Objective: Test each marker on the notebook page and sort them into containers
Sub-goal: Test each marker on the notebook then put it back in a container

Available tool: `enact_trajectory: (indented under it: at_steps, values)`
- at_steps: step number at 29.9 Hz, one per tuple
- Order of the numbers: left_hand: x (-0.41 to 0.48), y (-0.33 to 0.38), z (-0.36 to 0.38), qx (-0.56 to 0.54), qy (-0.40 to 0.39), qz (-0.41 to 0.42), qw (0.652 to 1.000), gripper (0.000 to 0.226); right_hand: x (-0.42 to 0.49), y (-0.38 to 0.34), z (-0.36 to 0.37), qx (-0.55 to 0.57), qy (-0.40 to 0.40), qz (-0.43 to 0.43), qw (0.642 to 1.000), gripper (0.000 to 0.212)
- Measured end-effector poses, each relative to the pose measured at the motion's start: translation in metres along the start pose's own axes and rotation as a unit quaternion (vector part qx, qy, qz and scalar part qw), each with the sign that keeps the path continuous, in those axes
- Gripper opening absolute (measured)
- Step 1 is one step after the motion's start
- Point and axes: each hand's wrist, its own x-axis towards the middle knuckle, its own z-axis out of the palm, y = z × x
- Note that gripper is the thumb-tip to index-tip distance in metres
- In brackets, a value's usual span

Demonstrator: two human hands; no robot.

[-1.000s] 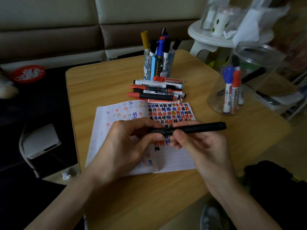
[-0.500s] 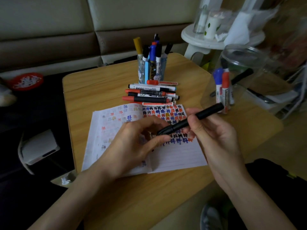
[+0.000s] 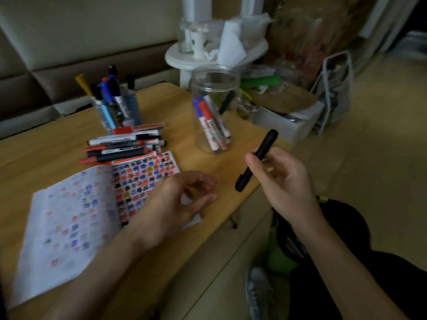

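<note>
A black marker (image 3: 265,145) tilts in the right hand (image 3: 284,181), right of the open, colour-marked notebook (image 3: 69,215). Loose markers (image 3: 124,146) lie just beyond it; farther off stand a marker-filled cup (image 3: 134,105) and clear jar (image 3: 215,79).

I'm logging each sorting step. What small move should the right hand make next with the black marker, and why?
Probably carry the black marker to the open mouth of the clear jar and drop it in. The right hand grips it clear of the notebook, the jar stands nearest and already holds markers, and the left hand is free.
</note>
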Motion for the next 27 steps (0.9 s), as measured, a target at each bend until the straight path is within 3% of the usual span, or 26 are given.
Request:
enact_trajectory:
  at_steps: [7, 13, 22, 27]
  values:
    - [0.026, 0.032, 0.047, -0.026, -0.026, 0.029, 0.999, 0.032, -0.012, 0.03, -0.098, -0.082, 0.149, 0.095, 0.981, 0.013]
    - [0.027, 0.041, 0.054, -0.021, -0.049, 0.055, 0.997, 0.025, -0.02, 0.054, -0.14, -0.171, 0.228, 0.117, 0.951, 0.041]
    - [-0.004, 0.004, 0.005, 0.019, 0.007, 0.033, 0.999, 0.025, -0.009, 0.041, -0.097, -0.113, 0.148, 0.121, 0.975, 0.024]
    - [-0.027, -0.018, -0.02, 0.002, 0.079, -0.04, 0.996, 0.018, 0.0, 0.028, -0.047, -0.085, 0.061, 0.111, 0.988, 0.022]
